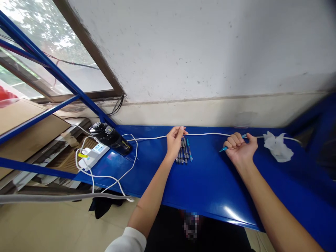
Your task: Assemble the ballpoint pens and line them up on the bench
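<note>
My right hand (240,147) is closed around a light-blue pen (223,149), palm turned up, with the tip showing at the left and the other end between thumb and fingers. My left hand (175,142) is at the upper end of a row of pens, its thumb and fingers brought together; whatever is between the fingertips is hidden. Several dark pens (183,154) lie side by side on the blue table (204,182), partly covered by that hand. At the row's right end lies another blue pen (189,150).
A black bottle (112,138) lies at the left beside a white power strip (93,155) with looped cables. A white cable (207,134) runs along the table's back. Crumpled white tissue (278,147) rests at the right. Blue frame bars (52,70) cross the left side.
</note>
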Motion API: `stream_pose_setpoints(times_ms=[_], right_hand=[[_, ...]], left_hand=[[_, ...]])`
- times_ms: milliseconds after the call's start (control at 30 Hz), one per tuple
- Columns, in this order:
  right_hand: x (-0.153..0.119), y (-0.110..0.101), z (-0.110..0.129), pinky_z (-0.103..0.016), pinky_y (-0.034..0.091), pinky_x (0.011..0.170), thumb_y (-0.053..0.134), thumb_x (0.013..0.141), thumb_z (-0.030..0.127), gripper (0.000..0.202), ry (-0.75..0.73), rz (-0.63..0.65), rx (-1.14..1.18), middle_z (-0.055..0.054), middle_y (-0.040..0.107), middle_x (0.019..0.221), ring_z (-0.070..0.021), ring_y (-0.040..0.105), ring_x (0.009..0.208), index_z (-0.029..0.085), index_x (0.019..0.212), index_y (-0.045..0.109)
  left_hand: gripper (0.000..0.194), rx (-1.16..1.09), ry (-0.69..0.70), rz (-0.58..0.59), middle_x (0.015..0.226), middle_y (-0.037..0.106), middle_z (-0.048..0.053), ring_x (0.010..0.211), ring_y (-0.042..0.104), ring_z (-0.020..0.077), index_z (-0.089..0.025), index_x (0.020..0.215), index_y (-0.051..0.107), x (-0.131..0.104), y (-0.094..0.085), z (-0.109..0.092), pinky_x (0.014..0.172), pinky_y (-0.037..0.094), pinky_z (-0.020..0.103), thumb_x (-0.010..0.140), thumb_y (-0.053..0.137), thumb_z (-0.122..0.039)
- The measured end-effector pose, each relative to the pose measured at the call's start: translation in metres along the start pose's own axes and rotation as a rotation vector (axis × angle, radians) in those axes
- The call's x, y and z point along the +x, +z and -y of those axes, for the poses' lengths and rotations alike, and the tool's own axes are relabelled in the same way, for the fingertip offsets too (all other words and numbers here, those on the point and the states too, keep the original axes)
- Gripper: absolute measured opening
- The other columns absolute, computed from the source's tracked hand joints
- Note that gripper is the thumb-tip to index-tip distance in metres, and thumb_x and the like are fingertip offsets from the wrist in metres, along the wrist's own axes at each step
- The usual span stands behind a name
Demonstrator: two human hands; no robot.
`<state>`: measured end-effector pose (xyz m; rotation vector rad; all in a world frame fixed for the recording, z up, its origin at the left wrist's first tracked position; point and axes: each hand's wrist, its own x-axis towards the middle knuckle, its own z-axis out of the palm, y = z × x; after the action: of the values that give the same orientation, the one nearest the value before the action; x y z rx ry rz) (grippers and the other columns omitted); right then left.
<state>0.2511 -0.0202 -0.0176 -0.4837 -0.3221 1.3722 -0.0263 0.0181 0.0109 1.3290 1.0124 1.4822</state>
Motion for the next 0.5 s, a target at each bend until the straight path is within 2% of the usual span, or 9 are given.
stream_pose_setpoints(times_ms=[133,267,367,500], right_hand=[[0.001,-0.003,0.002,-0.026,0.033,0.039,0.059,0.091,0.056,0.053,-0.035,0.033,-0.038,0.007,0.022,0.053,-0.0104,0.02,0.044,0.026,0.066,0.023],[0.002,-0.003,0.004,-0.026,0.032,0.039,0.059,0.092,0.053,0.054,-0.039,0.021,-0.002,0.006,0.023,0.052,-0.01,0.02,0.044,0.025,0.067,0.022],[0.002,-0.003,0.004,-0.027,0.031,0.039,0.056,0.092,0.049,0.049,-0.023,0.005,0.047,0.006,0.024,0.051,-0.0102,0.019,0.044,0.024,0.067,0.022],[0.001,-0.002,0.004,-0.027,0.032,0.039,0.054,0.092,0.052,0.049,-0.024,0.021,0.028,0.006,0.024,0.051,-0.0102,0.019,0.043,0.024,0.066,0.024]], left_hand=[[0.03,0.188,-0.023,0.109,0.095,0.08,0.007,0.093,0.074,0.0216,-0.02,0.107,0.077,0.001,-0.023,0.004,0.088,0.054,0.033,0.1,0.071,-0.048],[0.021,0.55,0.026,0.185,0.108,0.078,0.008,0.097,0.071,0.0231,-0.023,0.113,0.076,-0.014,-0.047,0.006,0.087,0.053,0.035,0.1,0.071,-0.038],[0.02,0.746,0.095,0.164,0.118,0.074,0.009,0.107,0.068,0.0251,-0.025,0.117,0.074,-0.029,-0.062,0.007,0.095,0.053,0.038,0.1,0.069,-0.034],[0.023,0.82,0.095,0.074,0.117,0.069,0.009,0.106,0.066,0.0251,-0.023,0.121,0.07,-0.046,-0.077,0.013,0.099,0.054,0.039,0.1,0.069,-0.032]])
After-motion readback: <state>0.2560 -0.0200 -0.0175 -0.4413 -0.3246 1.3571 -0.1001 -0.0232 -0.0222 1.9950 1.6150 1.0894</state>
